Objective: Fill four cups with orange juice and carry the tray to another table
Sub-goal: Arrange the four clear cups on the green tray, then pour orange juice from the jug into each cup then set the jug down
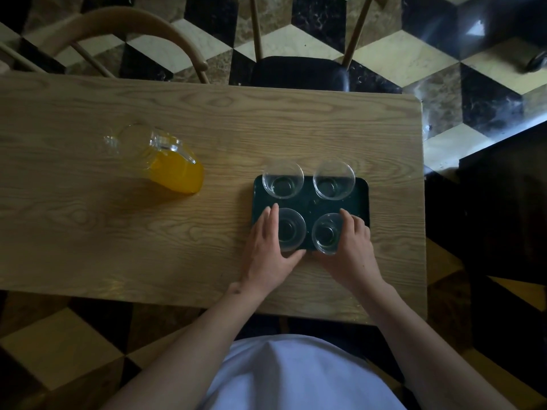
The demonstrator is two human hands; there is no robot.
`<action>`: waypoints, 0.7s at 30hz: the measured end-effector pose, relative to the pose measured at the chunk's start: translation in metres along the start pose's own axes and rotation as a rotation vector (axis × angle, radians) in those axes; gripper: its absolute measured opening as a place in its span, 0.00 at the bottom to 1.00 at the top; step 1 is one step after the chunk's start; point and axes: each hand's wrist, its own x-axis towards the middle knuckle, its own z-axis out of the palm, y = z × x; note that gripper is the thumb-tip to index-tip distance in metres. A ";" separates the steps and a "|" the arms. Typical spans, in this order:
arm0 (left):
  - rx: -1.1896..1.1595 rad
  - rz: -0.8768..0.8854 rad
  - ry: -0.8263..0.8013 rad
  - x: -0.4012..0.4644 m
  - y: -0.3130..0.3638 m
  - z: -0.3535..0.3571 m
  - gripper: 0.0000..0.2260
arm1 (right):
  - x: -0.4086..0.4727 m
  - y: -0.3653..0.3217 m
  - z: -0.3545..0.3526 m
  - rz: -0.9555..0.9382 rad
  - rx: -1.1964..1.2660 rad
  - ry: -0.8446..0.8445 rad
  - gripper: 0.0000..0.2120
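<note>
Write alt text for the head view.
Left hand and right hand each grip a near empty cup on a dark tray holding four, on a wooden table; juice jug stands left.

Table [118, 238] spans most of the view, with its right edge inside the frame. Tray [362, 199] sits on the table, right of centre, toward the near edge. Four cups on the tray in a 2x2 grid: far-left cup [282, 182], far-right cup [334, 181], near-left cup [291, 229], near-right cup [327, 233]. Jug [165, 162] stands on the table, well left of the tray and slightly farther. Left hand [268, 250] is against the left side of the near-left cup, right hand [352, 244] against the right side of the near-right cup. Two chairs are beyond the far edge: chair one [124, 28] far left, chair two [299, 71] behind the tray.
</note>
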 end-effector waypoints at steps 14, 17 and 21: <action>-0.709 -0.633 0.395 -0.009 -0.055 -0.071 0.24 | 0.013 -0.062 -0.030 -0.184 0.084 0.243 0.28; -1.103 -0.812 0.524 0.003 -0.089 -0.100 0.23 | 0.030 -0.106 -0.024 -0.310 0.162 0.139 0.25; -1.311 -0.809 0.618 0.028 -0.132 -0.134 0.26 | 0.055 -0.171 -0.011 -0.473 0.194 -0.014 0.21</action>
